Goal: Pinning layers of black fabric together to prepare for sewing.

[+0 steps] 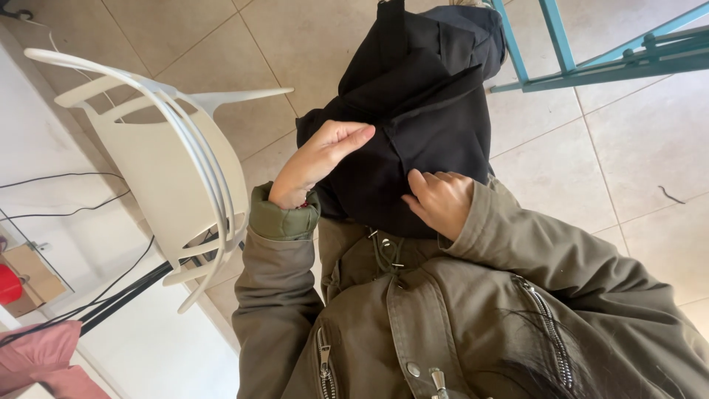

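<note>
A black cloth garment (425,103) hangs bunched in front of me, over my olive-green jacket (458,318). My left hand (321,157) grips the garment's left edge, fingers curled around the fabric. My right hand (442,201) pinches the lower part of the same black cloth near the jacket's collar. Both sleeves of the jacket reach up to the hands.
A white plastic chair (166,159) stands to my left on the beige tiled floor (620,155). A teal metal frame (591,55) is at the upper right. Black cables (111,292) run along a white surface at left, beside a pink cloth (40,358) and a cardboard box (29,277).
</note>
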